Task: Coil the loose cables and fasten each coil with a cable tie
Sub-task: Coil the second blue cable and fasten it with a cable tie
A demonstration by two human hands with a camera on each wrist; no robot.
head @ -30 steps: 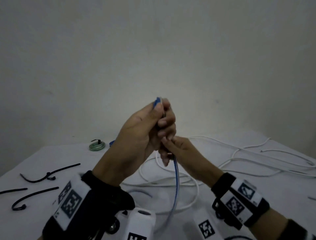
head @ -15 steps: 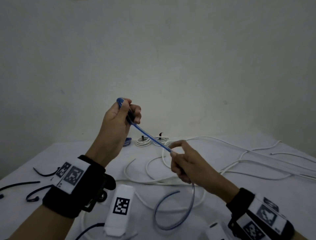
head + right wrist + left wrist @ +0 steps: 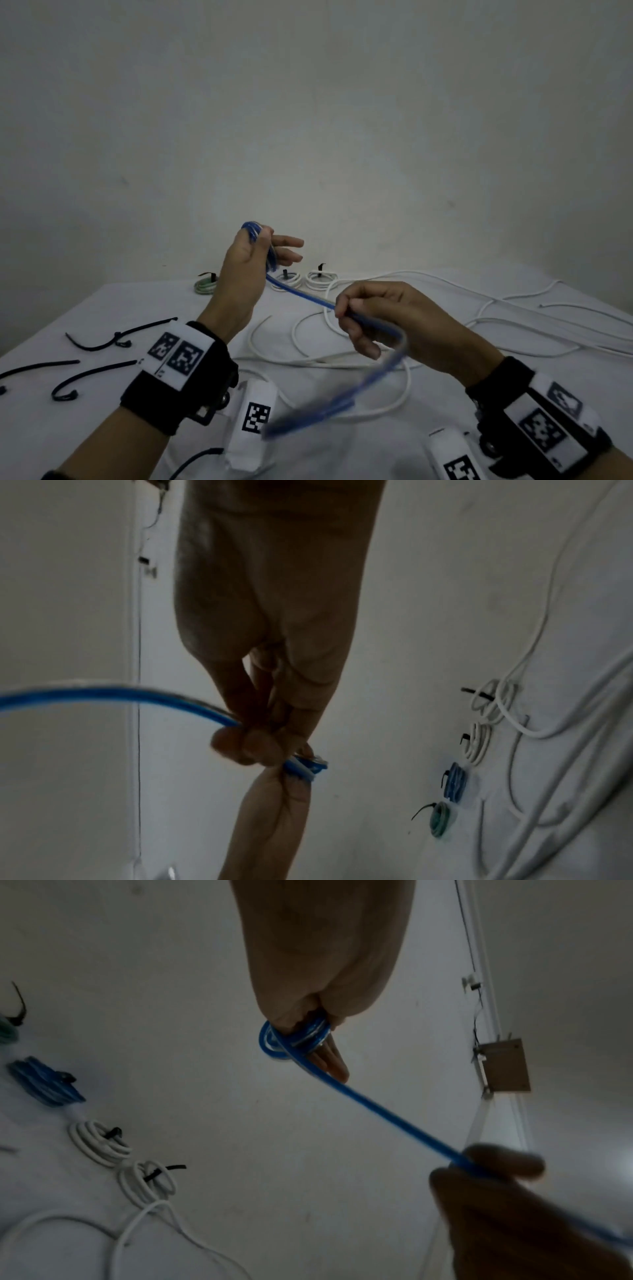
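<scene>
A blue cable (image 3: pixel 298 291) is partly wound in small loops round the fingers of my left hand (image 3: pixel 246 260), raised above the table. The thumb pins the loops while the fingers point right. From there a straight stretch runs down-right to my right hand (image 3: pixel 376 318), which pinches it between thumb and fingers. The free tail curves down toward me, blurred. In the left wrist view the blue cable (image 3: pixel 377 1110) leaves the loops to the right hand (image 3: pixel 496 1177). In the right wrist view the blue cable (image 3: pixel 103 693) enters my fingers from the left.
Tied coils lie along the table's far edge: a green coil (image 3: pixel 205 284), two white coils (image 3: pixel 320 279) and a blue coil (image 3: pixel 41 1083). Loose white cables (image 3: pixel 479 308) sprawl centre and right. Black cable ties (image 3: pixel 113 339) lie at left on the white table (image 3: pixel 51 445).
My hands, joined a second ago, have drawn apart. The left moved left with the loops and its fingers straightened. The right slid down-right along the cable, leaving a straight stretch between them.
</scene>
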